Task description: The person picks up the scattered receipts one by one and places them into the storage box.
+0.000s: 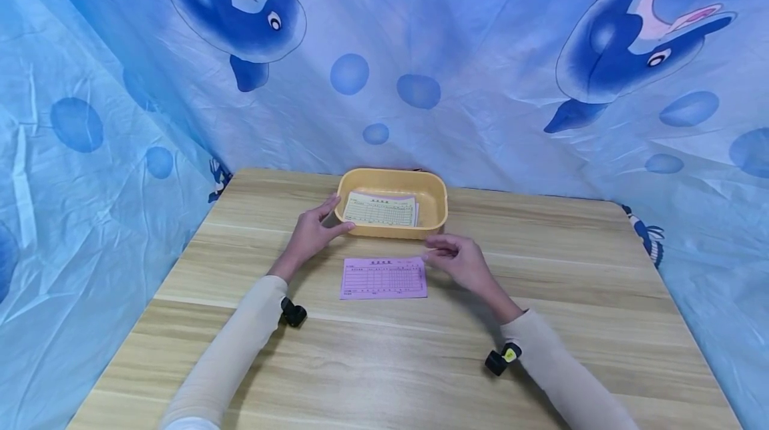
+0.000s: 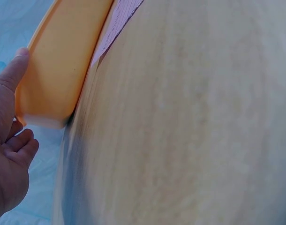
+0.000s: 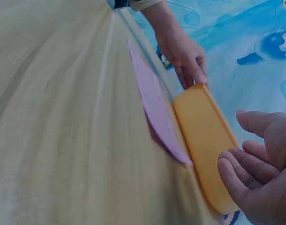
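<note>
A yellow plastic basket (image 1: 396, 232) stands toward the back of the table, with printed form slips (image 1: 380, 210) inside, the top one pale yellow-green. My left hand (image 1: 310, 235) grips its front left corner, thumb at the front rim and fingers along the left side. In front of the basket lies a purple printed form slip (image 1: 383, 279), flat on the table. My right hand (image 1: 459, 258) is close to the basket's front right corner and the slip's upper right corner, its fingers loosely bent. In the right wrist view nothing shows between thumb and fingers of the right hand (image 3: 260, 159).
The wooden table (image 1: 384, 363) reaches back to a blue curtain (image 1: 480, 143) printed with dolphins and bubbles. Small black cameras (image 1: 294, 312) are strapped at both wrists over pale sleeves. Tasselled cords (image 1: 645, 235) hang at the table's back corners.
</note>
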Demonstrator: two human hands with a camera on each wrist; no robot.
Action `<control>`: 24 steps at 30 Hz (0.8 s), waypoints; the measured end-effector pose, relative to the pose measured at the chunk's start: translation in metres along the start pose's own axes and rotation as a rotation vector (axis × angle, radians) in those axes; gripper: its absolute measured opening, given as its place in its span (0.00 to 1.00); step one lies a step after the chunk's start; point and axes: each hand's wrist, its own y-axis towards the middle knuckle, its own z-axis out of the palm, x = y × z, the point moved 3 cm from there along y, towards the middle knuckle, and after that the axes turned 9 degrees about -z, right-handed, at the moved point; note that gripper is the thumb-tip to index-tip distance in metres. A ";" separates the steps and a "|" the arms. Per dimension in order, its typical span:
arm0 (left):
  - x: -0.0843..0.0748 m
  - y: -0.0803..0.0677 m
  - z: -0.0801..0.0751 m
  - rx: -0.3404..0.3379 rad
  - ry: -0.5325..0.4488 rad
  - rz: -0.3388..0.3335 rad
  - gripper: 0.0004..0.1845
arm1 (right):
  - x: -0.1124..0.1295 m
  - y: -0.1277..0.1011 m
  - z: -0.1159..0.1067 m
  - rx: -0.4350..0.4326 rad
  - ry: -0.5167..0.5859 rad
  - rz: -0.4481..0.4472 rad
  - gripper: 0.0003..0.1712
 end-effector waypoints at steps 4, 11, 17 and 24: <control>0.000 0.000 0.000 -0.002 -0.001 -0.001 0.50 | -0.007 -0.003 0.002 -0.021 -0.008 0.020 0.24; 0.002 0.000 0.001 0.002 -0.009 -0.004 0.51 | -0.020 -0.003 0.010 -0.040 -0.083 0.033 0.23; 0.002 -0.001 0.001 0.002 -0.012 -0.009 0.51 | -0.026 -0.003 0.017 -0.025 -0.129 0.019 0.22; 0.001 -0.001 0.001 -0.001 -0.008 -0.011 0.51 | -0.028 -0.001 0.022 0.007 -0.179 0.021 0.23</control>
